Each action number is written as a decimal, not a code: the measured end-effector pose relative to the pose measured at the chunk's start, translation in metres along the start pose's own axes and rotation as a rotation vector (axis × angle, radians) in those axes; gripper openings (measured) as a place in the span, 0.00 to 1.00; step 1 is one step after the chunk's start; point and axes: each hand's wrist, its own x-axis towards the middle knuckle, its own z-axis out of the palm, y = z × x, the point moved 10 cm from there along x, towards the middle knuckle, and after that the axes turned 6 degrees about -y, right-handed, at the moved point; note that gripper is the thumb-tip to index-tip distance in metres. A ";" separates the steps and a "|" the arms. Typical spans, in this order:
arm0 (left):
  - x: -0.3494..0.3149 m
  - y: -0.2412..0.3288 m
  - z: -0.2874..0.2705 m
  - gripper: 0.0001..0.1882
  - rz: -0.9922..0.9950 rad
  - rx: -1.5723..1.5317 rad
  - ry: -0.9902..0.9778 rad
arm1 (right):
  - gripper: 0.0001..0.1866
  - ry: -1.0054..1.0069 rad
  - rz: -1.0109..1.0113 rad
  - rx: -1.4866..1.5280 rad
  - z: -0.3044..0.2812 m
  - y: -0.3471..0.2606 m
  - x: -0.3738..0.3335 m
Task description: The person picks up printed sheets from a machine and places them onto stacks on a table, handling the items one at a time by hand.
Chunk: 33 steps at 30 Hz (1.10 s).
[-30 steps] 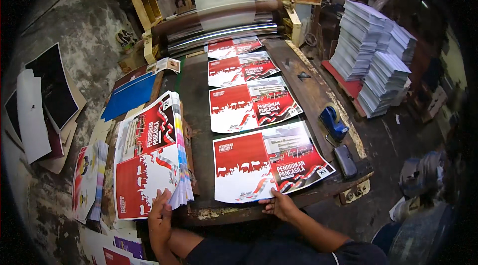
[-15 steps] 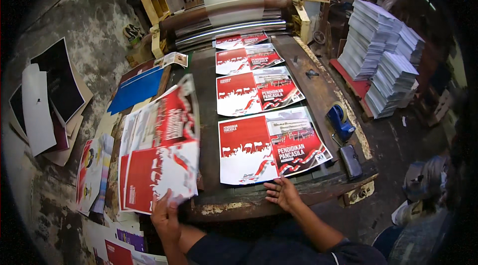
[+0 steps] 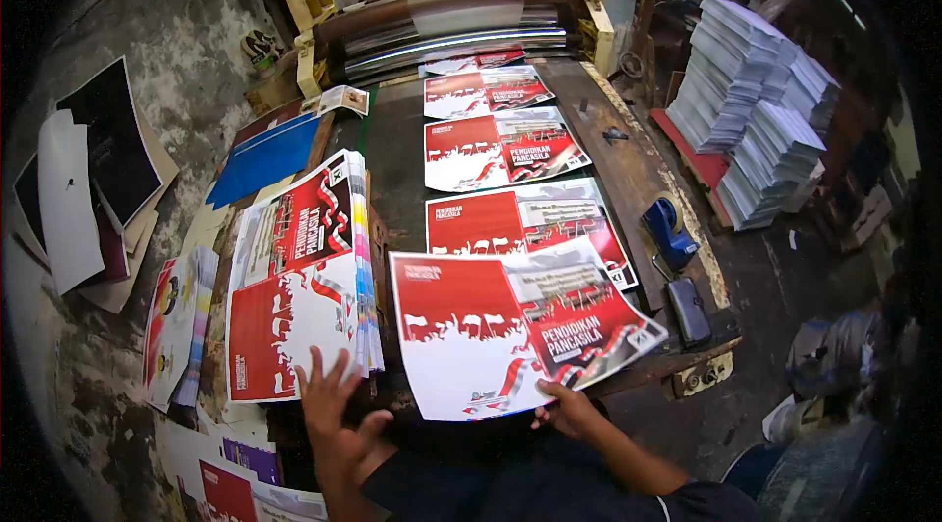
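Note:
A printed cover sheet (image 3: 461, 355), red and white, hangs over the near edge of the machine's bed. My right hand (image 3: 569, 411) pinches its lower edge between thumb and fingers. The sheet overlaps another printed sheet (image 3: 476, 218) lying flat behind it. Farther back, several like sheets run in a row toward the steel rollers (image 3: 456, 56). To the left, my left hand (image 3: 334, 409) has its fingers spread and holds nothing. It is beside the near corner of a stack of the same covers (image 3: 294, 296), whose right side shows coloured edges.
A blue tape dispenser (image 3: 671, 233) and a dark grey case (image 3: 690, 311) sit along the bed's right side. Blue sheets (image 3: 263, 159) lie beyond the cover stack. Tall paper piles (image 3: 731, 80) stand on a red board at right. Another printed stack (image 3: 177, 326) is at far left.
The cover sheet my left hand was lifting off the stack is now over the bed in my right hand. My left hand has let go. The row has advanced toward the rollers.

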 end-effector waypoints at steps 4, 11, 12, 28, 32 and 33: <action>-0.006 -0.036 -0.010 0.27 -0.124 -0.096 0.051 | 0.20 0.017 0.035 -0.049 -0.023 0.035 -0.016; -0.017 -0.069 -0.001 0.15 -0.280 -0.328 0.135 | 0.21 0.024 0.048 -0.091 -0.039 0.055 -0.029; -0.018 -0.071 0.001 0.15 -0.301 -0.348 0.135 | 0.21 0.023 0.046 -0.084 -0.040 0.055 -0.028; -0.031 -0.085 0.017 0.15 -0.471 -0.453 0.333 | 0.26 -0.001 -0.082 0.028 -0.024 0.020 0.004; -0.043 -0.092 0.019 0.15 -0.471 -0.471 0.350 | 0.26 -0.020 -0.128 0.081 -0.022 0.014 0.018; -0.043 -0.092 0.019 0.14 -0.472 -0.492 0.352 | 0.26 -0.010 -0.140 0.096 -0.023 0.013 0.022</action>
